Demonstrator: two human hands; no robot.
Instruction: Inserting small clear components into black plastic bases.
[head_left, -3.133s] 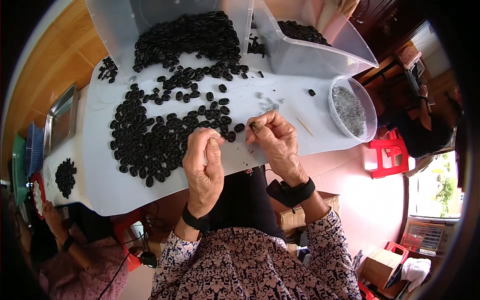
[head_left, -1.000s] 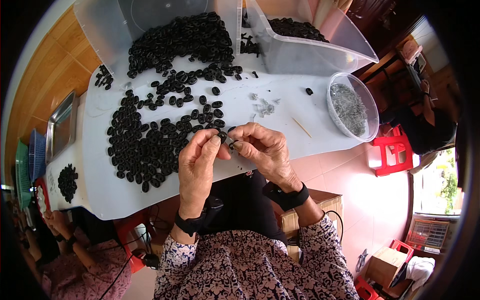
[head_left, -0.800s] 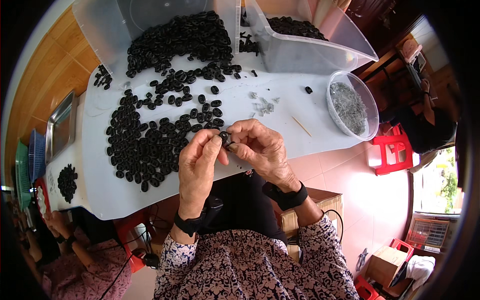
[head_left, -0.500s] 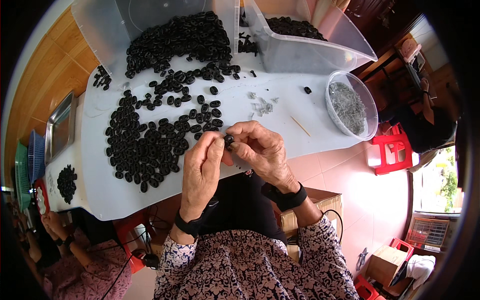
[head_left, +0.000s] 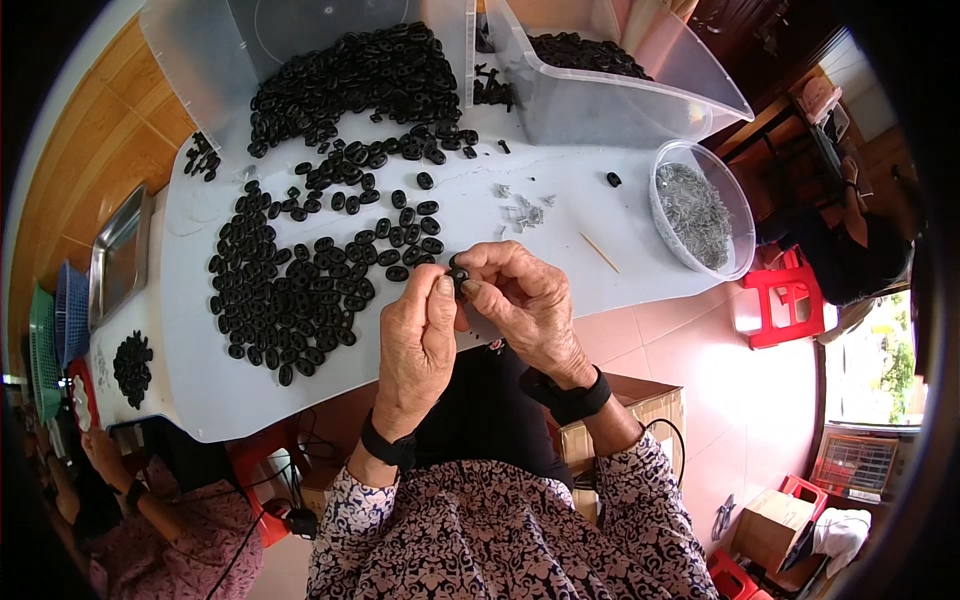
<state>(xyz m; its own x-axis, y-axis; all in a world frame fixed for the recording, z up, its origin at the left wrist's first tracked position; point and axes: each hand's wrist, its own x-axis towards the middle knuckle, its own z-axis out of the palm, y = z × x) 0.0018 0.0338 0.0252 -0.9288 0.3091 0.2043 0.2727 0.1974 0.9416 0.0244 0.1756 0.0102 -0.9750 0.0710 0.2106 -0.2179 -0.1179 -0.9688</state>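
Both my hands meet over the table's near edge, closed in a pinch. My left hand (head_left: 420,325) and my right hand (head_left: 528,308) hold one small black oval piece (head_left: 459,276) between thumbs and fingertips. Fingers cover most of it, so whether a second part is joined to it cannot be made out. Left of my hands lies a broad spread of similar black oval pieces (head_left: 290,290), each with two round marks or holes. A few single ones, such as an oval piece (head_left: 397,273), lie just beside my left fingers.
A tipped clear bin (head_left: 465,60) spills a heap of black pieces (head_left: 350,75). Another clear bin (head_left: 620,115) holds more. A round tub (head_left: 745,240) contains small clear parts; some clear bits (head_left: 525,213) and a wooden stick (head_left: 600,252) lie nearby. A co-worker's hand (head_left: 105,455) shows at left.
My left hand has turned and shifted slightly right, its wrist moving inward. The black oval piece stays pinched between both hands, tilted a little differently.
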